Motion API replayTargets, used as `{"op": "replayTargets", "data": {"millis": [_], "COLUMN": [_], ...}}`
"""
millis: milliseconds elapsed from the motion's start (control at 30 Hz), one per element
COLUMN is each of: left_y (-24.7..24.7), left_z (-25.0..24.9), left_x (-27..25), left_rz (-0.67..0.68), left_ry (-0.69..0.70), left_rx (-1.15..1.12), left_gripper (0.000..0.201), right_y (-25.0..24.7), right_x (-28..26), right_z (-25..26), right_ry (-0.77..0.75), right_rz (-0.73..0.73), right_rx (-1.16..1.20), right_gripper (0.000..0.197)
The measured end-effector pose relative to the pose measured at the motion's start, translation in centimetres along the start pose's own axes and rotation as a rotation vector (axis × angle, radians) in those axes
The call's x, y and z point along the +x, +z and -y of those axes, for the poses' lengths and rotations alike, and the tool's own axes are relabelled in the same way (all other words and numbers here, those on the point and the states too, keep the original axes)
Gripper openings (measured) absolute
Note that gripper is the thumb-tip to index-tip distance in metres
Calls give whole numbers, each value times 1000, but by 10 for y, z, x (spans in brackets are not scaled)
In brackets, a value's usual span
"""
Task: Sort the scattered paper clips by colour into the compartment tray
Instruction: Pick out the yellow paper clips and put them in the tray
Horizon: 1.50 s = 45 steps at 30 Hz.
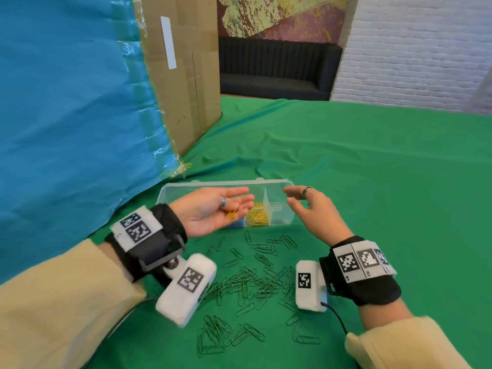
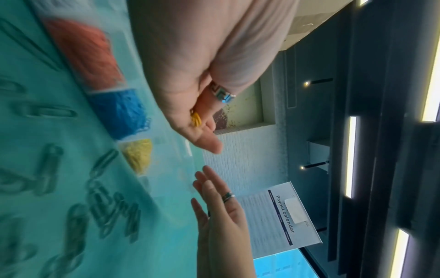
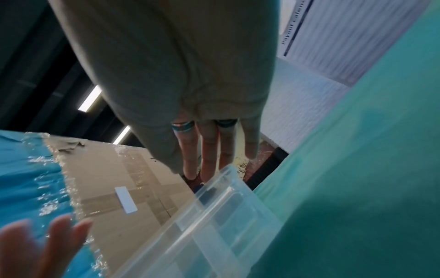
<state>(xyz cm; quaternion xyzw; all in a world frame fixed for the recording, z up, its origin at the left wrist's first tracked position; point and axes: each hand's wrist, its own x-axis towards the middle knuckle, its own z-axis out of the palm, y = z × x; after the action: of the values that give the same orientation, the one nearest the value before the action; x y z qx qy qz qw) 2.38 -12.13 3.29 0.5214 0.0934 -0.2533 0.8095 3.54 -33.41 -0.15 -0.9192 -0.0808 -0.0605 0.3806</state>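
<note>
A clear compartment tray [image 1: 207, 184] lies on the green cloth. My left hand [image 1: 239, 198] hovers palm-up over its left part, fingers nearly straight, with a few yellow clips [image 1: 231, 214] lying in the palm. In the left wrist view those yellow clips [image 2: 195, 118] sit at the base of the fingers. Red [image 2: 88, 56], blue [image 2: 121, 112] and yellow [image 2: 139, 154] piles fill separate compartments. My right hand [image 1: 292, 195] floats open and empty over the tray's right end [image 3: 214, 216]. Several green clips [image 1: 253, 283] lie scattered in front of the tray.
A tall cardboard box [image 1: 183, 75] with a blue sheet [image 1: 66, 115] taped over it stands at the left, close behind the tray. Green cloth [image 1: 386, 195] stretches to the right and back. A dark sofa [image 1: 277, 67] and a white brick wall lie beyond.
</note>
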Motion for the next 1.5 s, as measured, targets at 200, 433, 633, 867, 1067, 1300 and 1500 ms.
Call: {"op": "replayTargets", "data": {"millis": [200,433,633,867,1067,1300,1500], "left_y": [31,32,25,-21,-59,-64,-63], "left_z": [-9,-11,-13,-2,22,49,49], "left_x": [50,68,40,-25,-63,-49,-47], "left_rz": [-100,-194,-127,-94,46,-18,48], "left_ry": [77,-22,119,346,102,140,112], "left_rx": [7,259,526,1085,1699,1802,1721], "left_gripper": [45,32,33,22,8,22,12], "right_y": [-4,-9,-8,-13,16,71,86], "right_x": [2,1,1,-7,-28,-19,-14], "right_z": [-8,-9,-11,11,76,92,92], "right_ry": [20,18,11,-78,-356,-397,-390], "right_rz": [-23,18,40,47,502,874,828], "right_rx": [-3,25,21,-137,-267,-602,-624], "right_gripper": [19,19,20,19,21,24,8]}}
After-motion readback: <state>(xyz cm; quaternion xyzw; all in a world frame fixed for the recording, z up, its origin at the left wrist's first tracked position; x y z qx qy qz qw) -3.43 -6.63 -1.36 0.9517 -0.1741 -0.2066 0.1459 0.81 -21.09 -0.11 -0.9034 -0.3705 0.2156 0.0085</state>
